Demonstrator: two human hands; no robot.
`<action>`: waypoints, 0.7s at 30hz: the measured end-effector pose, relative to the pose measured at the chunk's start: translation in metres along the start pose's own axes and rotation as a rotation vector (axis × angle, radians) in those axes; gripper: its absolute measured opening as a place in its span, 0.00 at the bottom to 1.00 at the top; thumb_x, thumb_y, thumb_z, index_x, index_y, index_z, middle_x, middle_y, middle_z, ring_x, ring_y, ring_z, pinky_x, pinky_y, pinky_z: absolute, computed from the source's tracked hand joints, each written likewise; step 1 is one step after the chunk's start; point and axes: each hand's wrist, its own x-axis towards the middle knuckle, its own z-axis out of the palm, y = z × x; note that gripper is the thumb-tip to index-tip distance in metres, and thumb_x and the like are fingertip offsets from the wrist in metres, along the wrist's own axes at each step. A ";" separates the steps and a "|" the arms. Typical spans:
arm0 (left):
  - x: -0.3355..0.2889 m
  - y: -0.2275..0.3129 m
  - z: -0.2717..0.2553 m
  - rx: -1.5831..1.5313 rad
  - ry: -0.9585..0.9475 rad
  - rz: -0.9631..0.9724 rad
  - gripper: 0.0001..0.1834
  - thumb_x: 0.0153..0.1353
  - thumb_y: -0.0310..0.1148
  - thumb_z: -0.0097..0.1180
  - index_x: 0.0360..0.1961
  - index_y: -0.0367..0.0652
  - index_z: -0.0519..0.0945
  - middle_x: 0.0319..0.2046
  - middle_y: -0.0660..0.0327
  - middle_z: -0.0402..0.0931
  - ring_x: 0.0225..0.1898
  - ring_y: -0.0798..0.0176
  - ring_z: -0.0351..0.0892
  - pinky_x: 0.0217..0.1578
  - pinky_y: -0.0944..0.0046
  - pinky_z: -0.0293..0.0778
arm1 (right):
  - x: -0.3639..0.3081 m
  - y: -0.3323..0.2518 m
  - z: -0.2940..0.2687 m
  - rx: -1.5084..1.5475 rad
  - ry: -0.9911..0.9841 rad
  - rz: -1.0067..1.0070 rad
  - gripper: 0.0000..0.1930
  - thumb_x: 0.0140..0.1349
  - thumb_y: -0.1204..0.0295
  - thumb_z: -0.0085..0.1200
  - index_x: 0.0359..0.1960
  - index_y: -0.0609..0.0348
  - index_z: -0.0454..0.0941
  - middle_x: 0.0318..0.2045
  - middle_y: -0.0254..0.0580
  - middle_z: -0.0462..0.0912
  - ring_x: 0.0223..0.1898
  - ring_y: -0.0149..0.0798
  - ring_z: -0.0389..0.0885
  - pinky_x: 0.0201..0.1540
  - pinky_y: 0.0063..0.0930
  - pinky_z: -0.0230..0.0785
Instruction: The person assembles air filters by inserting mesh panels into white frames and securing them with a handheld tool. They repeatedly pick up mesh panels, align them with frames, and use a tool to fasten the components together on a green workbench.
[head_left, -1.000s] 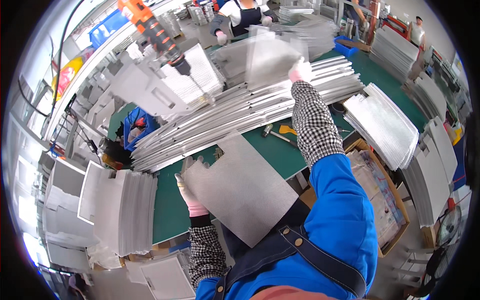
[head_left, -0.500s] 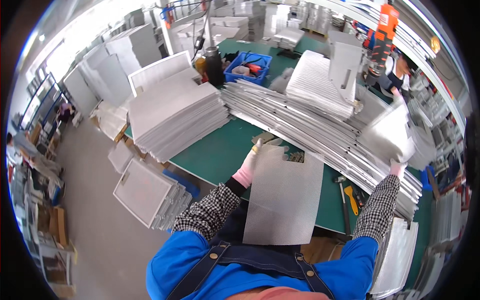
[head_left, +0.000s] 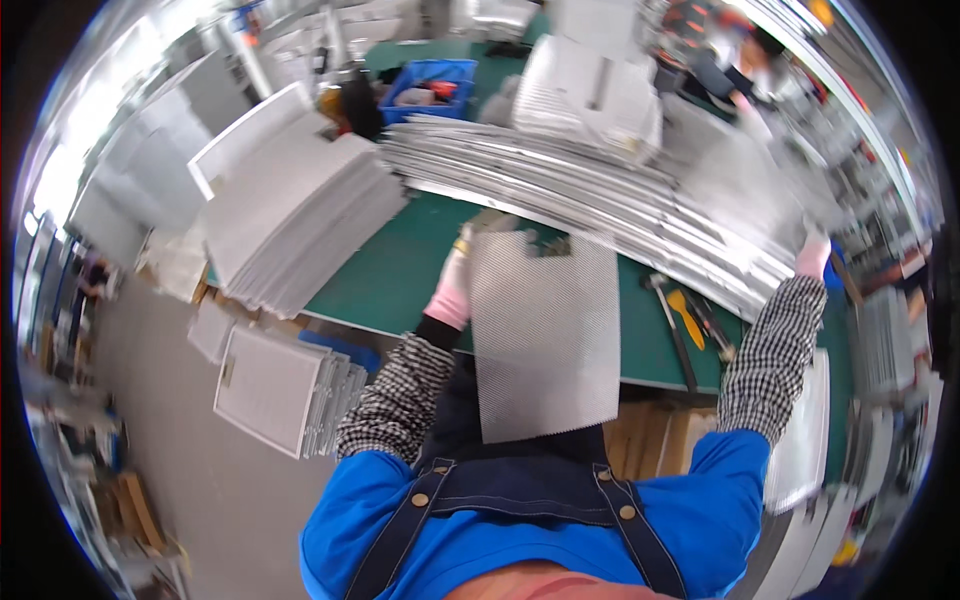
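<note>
My left hand (head_left: pixel 456 278), in a pale glove, grips the upper left edge of a grey mesh sheet (head_left: pixel 545 340). The sheet hangs in front of my apron, and a rectangular notch is cut into its top edge. Small metal pieces show through that notch, on the table. Far out to the right, my right hand (head_left: pixel 814 252) reaches beside thin translucent mesh sheets (head_left: pixel 745 185). Its fingers are smeared, so whether they hold a sheet does not show.
Long metal strips (head_left: pixel 590 200) lie across the green table (head_left: pixel 400 250). A stack of pale panels (head_left: pixel 300 205) stands left, a blue basket (head_left: pixel 430 85) behind. A hammer (head_left: pixel 672 330) and yellow-handled scraper (head_left: pixel 686 318) lie right. Beyond the table, another person (head_left: pixel 740 75) works.
The view has shifted, moving the table toward the upper left. The pale sheet raised near my right hand is no longer distinct there. My left hand still holds the notched mesh sheet.
</note>
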 end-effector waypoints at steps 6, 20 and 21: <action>-0.008 0.005 0.027 0.066 -0.148 -0.101 0.47 0.70 0.67 0.40 0.72 0.35 0.60 0.65 0.40 0.67 0.63 0.46 0.72 0.63 0.49 0.72 | -0.093 -0.068 -0.041 0.489 -0.036 0.020 0.18 0.64 0.76 0.61 0.55 0.63 0.76 0.53 0.40 0.82 0.54 0.32 0.78 0.58 0.25 0.70; 0.000 -0.008 -0.001 0.102 0.127 -0.064 0.44 0.70 0.66 0.42 0.71 0.39 0.64 0.62 0.45 0.71 0.60 0.48 0.76 0.60 0.50 0.76 | -0.442 -0.019 0.080 0.018 -0.709 0.335 0.23 0.67 0.73 0.57 0.62 0.69 0.71 0.48 0.42 0.82 0.46 0.29 0.78 0.52 0.23 0.70; 0.001 -0.008 0.000 0.055 0.099 -0.082 0.45 0.70 0.67 0.41 0.71 0.38 0.63 0.62 0.43 0.71 0.59 0.46 0.76 0.61 0.49 0.75 | -0.441 -0.015 0.088 0.031 -0.734 0.361 0.22 0.68 0.74 0.56 0.61 0.70 0.71 0.48 0.42 0.82 0.46 0.29 0.78 0.52 0.23 0.71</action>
